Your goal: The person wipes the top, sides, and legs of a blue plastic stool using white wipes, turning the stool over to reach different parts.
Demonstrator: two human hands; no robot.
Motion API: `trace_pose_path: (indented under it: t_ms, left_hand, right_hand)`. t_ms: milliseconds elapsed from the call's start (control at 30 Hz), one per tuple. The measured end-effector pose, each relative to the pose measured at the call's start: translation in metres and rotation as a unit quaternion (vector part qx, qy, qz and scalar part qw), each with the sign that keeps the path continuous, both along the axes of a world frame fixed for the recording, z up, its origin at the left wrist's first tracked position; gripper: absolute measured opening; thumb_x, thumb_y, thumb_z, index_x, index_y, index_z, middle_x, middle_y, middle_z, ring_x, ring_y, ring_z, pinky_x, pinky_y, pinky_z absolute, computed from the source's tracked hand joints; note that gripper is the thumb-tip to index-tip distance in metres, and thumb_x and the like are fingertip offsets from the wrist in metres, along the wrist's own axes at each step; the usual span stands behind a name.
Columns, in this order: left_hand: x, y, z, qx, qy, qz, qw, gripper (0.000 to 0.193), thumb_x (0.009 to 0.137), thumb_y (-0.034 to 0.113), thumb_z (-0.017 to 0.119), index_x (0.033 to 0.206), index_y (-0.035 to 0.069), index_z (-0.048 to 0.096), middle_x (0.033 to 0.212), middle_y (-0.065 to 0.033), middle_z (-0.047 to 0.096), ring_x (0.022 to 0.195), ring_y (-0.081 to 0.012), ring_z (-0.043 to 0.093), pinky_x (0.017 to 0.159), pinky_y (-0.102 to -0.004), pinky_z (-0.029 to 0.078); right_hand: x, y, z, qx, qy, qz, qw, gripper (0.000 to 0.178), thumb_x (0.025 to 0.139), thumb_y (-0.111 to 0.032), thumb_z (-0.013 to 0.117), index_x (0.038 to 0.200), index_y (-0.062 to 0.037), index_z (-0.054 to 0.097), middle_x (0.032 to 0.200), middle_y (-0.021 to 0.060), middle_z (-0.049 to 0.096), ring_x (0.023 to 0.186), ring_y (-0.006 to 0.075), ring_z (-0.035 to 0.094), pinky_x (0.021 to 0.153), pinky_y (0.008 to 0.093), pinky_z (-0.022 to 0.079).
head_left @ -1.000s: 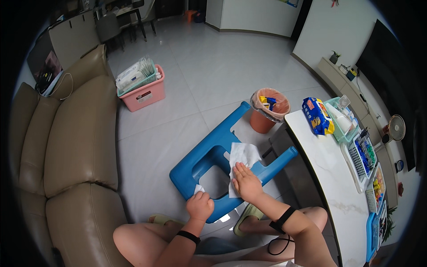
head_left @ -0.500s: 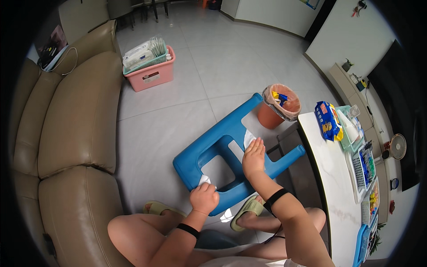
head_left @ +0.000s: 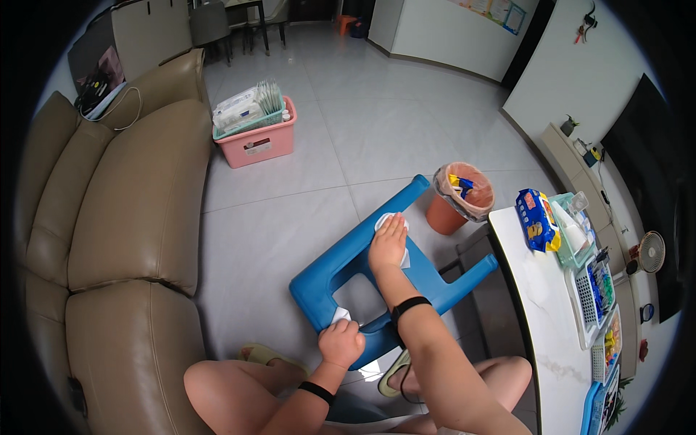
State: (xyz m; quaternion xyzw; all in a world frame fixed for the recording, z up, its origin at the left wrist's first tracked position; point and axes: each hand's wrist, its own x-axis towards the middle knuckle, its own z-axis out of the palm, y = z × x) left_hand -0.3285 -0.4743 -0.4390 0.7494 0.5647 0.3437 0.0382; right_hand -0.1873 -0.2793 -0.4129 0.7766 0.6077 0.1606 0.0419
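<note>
Blue stool [head_left: 428, 277], white wipe [head_left: 406, 259] partly invisible under right hand [head_left: 389, 243]

Brown sofa [head_left: 138, 206], pink storage bin [head_left: 280, 141], round fan [head_left: 651, 251]

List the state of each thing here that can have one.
Blue stool, tipped over, legs pointing away.
Left hand, closed on the stool's edge.
Right hand, flat on a white wipe.
Trash bin, open, lined.
Pink tub, open, full.
Television, screen dark.
Fan, running or not unclear.
</note>
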Motion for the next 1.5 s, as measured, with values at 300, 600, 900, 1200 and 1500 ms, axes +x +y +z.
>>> trace_pose_path:
  t_ms: [300, 600, 900, 1200, 1500]
  left_hand:
    - [0.0, 0.003, -0.003, 0.021, -0.035, 0.011, 0.999, 0.008, 0.066, 0.018, 0.055, 0.06, 0.014, 0.052, 0.068, -0.0058, 0.052, 0.06, -0.0299, 0.054, 0.053, -0.044, 0.044]
    - [-0.002, 0.001, -0.011, 0.032, 0.011, 0.008, 0.999, 0.008, 0.068, 0.018, 0.054, 0.061, 0.014, 0.053, 0.07, -0.0043, 0.055, 0.06, -0.0284, 0.055, 0.052, -0.0427, 0.045]
    - [0.007, 0.008, -0.007, 0.034, -0.006, 0.002, 0.999, 0.008, 0.068, 0.016, 0.053, 0.061, 0.012, 0.053, 0.068, -0.0068, 0.054, 0.059, -0.0303, 0.053, 0.052, -0.0425, 0.045]
    - [0.002, 0.003, -0.005, 0.051, -0.013, 0.001, 0.999, 0.01, 0.066, 0.012, 0.053, 0.058, 0.012, 0.047, 0.065, -0.0074, 0.052, 0.056, -0.031, 0.052, 0.049, -0.0421, 0.044]
    - [-0.002, 0.011, -0.001, -0.034, -0.162, -0.014, 0.986, 0.01, 0.072, 0.011, 0.053, 0.065, 0.009, 0.06, 0.071, -0.0062, 0.059, 0.06, -0.0271, 0.055, 0.057, -0.0382, 0.045]
  right_hand:
    - [0.086, -0.144, 0.027, -0.055, 0.088, 0.121, 0.987, 0.071, 0.087, -0.024, 0.055, 0.143, 0.0105, 0.029, 0.152, 0.0262, 0.026, 0.143, 0.0371, 0.025, 0.117, 0.0432, 0.02]
    - [0.095, -0.223, 0.007, 0.029, 0.216, 0.148, 0.965, 0.086, 0.073, -0.019, 0.07, 0.145, 0.0059, 0.029, 0.151, 0.0247, 0.029, 0.142, 0.0381, 0.027, 0.116, 0.048, 0.022]
    - [0.215, -0.138, 0.004, 0.181, 0.167, -0.047, 0.968, 0.068, 0.085, -0.024, 0.053, 0.141, 0.0089, 0.034, 0.149, 0.0282, 0.03, 0.141, 0.0384, 0.028, 0.116, 0.0472, 0.02]
    - [0.029, -0.254, -0.004, -0.034, 0.264, 0.285, 0.921, 0.082, 0.078, -0.023, 0.06, 0.146, 0.0058, 0.025, 0.154, 0.0222, 0.024, 0.143, 0.0344, 0.024, 0.117, 0.0478, 0.018]
    - [0.117, -0.203, 0.004, 0.123, 0.152, 0.132, 0.972, 0.074, 0.081, -0.023, 0.059, 0.143, 0.0066, 0.032, 0.15, 0.0239, 0.031, 0.14, 0.0383, 0.03, 0.115, 0.0478, 0.023]
